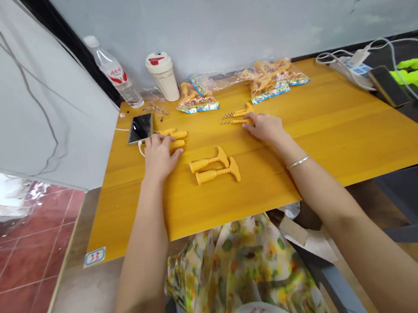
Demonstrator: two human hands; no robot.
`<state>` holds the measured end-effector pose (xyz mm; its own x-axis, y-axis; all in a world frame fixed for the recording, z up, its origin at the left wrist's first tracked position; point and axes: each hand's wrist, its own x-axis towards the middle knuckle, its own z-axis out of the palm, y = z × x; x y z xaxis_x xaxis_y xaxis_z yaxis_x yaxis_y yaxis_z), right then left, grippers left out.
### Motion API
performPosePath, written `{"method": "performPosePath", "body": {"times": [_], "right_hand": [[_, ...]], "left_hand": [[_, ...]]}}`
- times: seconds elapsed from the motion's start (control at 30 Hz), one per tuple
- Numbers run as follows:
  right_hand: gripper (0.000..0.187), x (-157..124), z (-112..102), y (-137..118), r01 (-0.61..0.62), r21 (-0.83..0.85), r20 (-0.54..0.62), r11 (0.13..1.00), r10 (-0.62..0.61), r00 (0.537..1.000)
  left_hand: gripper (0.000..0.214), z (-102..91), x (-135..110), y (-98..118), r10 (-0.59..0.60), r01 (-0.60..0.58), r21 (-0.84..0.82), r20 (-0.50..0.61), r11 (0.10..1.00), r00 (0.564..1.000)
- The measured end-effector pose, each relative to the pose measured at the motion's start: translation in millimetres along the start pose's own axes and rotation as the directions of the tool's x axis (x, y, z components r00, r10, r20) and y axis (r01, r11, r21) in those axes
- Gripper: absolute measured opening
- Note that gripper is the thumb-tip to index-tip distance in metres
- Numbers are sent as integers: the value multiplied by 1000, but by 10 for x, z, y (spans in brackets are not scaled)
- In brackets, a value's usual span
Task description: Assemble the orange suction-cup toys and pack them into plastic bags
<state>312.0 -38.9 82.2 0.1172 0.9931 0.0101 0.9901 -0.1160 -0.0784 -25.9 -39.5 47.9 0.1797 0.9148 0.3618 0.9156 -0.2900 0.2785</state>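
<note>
My left hand (159, 157) is at the left of the table, thumb and fingers closed around the nearest of several yellow plastic sleeves (180, 143). Further right, my right hand (265, 126) pinches the yellow handle of a corkscrew (235, 121), whose metal spiral points left. Just behind it lies a second corkscrew (244, 112), also with its spiral bare. Between my hands and closer to me, two sleeved corkscrews (210, 162) with T-shaped yellow handles rest side by side. The fingers partly hide the sleeve and the handle they hold.
Bagged yellow corkscrews (270, 79) and a smaller bag (197, 97) lie along the back. At the left stand a water bottle (117, 76) and a lidded cup (163, 78), near a cabled phone (140, 128). A dark phone (388, 86) and cables lie right.
</note>
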Motion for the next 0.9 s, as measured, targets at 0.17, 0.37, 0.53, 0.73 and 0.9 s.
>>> {"method": "performPosePath", "body": {"times": [0.17,0.37,0.53,0.73,0.9], "right_hand": [[54,22,41,-4,16,12,16,1000,-17,1000],[41,21,119,-61,83,46,-43,996,-81,996],[39,-78,104,-221,235,100,-137,967,-221,966],[39,-210,32,-358,326,93,-188,941,-305,934],[40,-222,12,-360,320,98,-184,942,-299,936]], "left_hand": [[30,49,-3,-5,39,-38,-32,45,999,998],[27,73,40,128,145,-168,-303,-98,938,985],[23,76,24,253,165,-175,-367,-60,914,984],[23,88,29,261,117,-125,-394,-46,911,992],[23,89,28,275,114,-128,-402,-60,907,992]]}}
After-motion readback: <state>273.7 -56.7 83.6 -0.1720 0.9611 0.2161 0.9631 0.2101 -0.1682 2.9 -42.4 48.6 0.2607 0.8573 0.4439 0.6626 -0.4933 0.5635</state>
